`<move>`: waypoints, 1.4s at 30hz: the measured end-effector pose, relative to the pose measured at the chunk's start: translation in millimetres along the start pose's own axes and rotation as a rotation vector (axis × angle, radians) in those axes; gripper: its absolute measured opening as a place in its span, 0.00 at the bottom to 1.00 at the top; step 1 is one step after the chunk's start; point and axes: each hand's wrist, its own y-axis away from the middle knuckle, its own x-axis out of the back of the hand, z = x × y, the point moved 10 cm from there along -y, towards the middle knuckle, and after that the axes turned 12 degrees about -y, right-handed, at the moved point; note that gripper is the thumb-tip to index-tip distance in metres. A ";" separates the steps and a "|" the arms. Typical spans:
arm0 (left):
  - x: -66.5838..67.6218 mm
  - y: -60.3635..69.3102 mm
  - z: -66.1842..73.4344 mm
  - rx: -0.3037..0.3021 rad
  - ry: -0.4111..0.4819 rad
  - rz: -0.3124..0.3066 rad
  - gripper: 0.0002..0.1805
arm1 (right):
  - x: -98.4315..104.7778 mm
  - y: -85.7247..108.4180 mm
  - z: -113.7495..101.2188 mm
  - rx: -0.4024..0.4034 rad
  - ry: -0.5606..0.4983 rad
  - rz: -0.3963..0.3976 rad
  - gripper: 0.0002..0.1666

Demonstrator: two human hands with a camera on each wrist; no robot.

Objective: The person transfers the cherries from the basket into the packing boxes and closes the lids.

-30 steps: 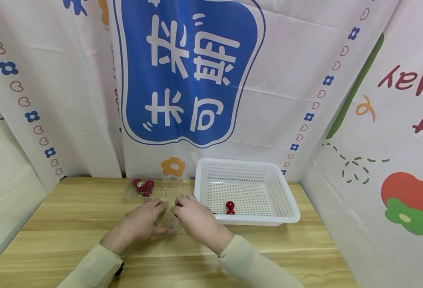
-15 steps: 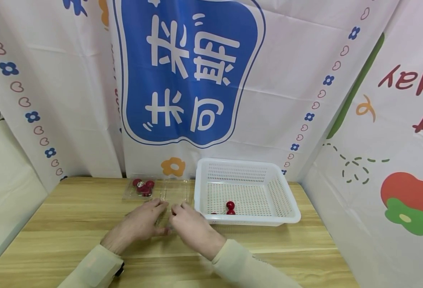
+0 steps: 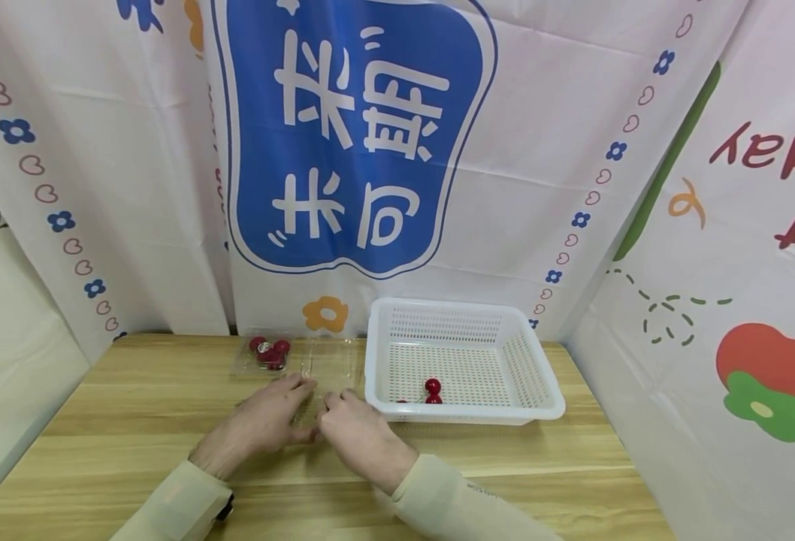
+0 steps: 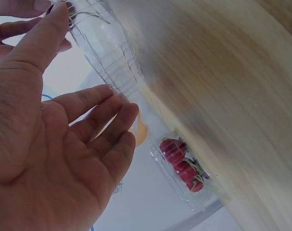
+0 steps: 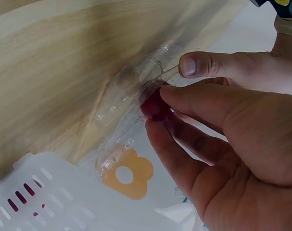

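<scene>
An open clear plastic box (image 3: 328, 357) lies on the table, its lid folded back toward the wall. My left hand (image 3: 265, 413) steadies the box's left side, with the thumb near the front and fingertips on the edge farther back, as the left wrist view shows. Between the thumb and fingers of my right hand (image 5: 218, 115) is a dark red cherry (image 5: 155, 103) with a thin stem, held at the box's plastic wall. In the head view my right hand (image 3: 364, 439) hides this cherry. A stem also shows through the box (image 4: 107, 48) in the left wrist view.
A second clear box (image 3: 238, 368) with several red cherries (image 3: 276, 353) stands at the back left. To the right, a white perforated basket (image 3: 465, 412) has a few cherries (image 3: 433, 385) near its front wall. A printed curtain (image 3: 533, 113) hangs behind the table.
My right hand has shifted a little toward me and leftward, closer to my left thumb. The left hand, the boxes and the basket stay where they were.
</scene>
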 end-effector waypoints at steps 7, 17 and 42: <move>-2.2 0.6 -1.9 0.012 0.026 -0.014 0.54 | 17.2 -2.5 10.3 -0.007 -0.148 -0.007 0.14; -5.5 0.3 -4.9 0.032 0.030 -0.038 0.56 | 39.1 -5.0 28.7 -0.010 -0.212 0.061 0.18; -8.7 -0.1 -4.7 0.047 0.026 -0.060 0.56 | 51.8 18.3 116.8 -0.178 -0.429 0.086 0.19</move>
